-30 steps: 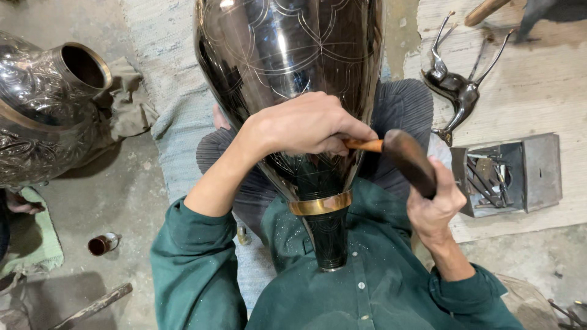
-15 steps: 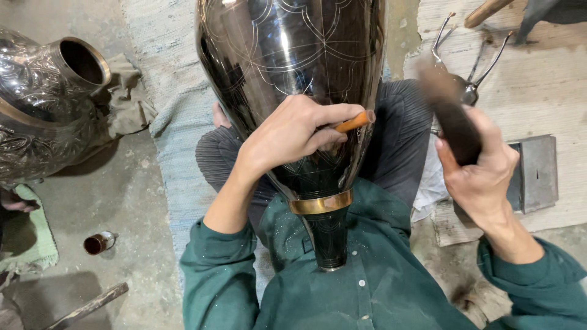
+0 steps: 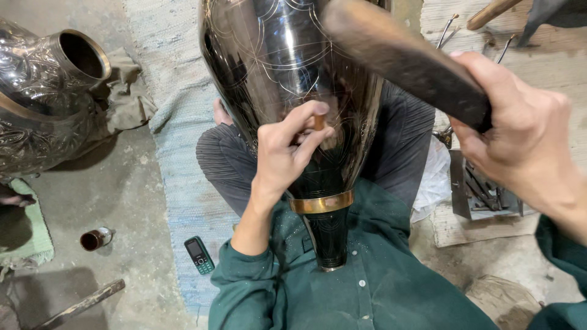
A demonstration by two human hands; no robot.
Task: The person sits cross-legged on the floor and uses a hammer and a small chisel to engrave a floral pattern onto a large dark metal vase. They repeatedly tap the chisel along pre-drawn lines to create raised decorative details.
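Black, polished metal filled the middle of the view: a large vase (image 3: 287, 79) lay across our lap, its narrow neck with the brass band (image 3: 321, 202) pointing at our chest, fine scribed lines curving over its body. Our left hand (image 3: 287, 153) was closed around a small chisel (image 3: 318, 121), thumb and fingers pinching it so its tip met the vase wall just above the neck. Our right hand (image 3: 520, 134) was clenched on the handle of a dark wooden mallet (image 3: 403, 58), lifted high and close to the camera, well apart from the chisel.

We judged the step to be engraving along a scribed line, caught at the top of a swing. The next move called for a short, square blow on the chisel's end, with the left hand keeping the tip steady so it would not skid across the polish.

Against the picture from half a second before, the mallet had risen higher and nearer the camera, and the left hand had shifted on the chisel, whose orange-brown end showed less. A second vase (image 3: 49, 104) lay to the left, a phone (image 3: 199, 255) on the blue mat (image 3: 177, 183), and tools in a tray (image 3: 483, 192) at our right.
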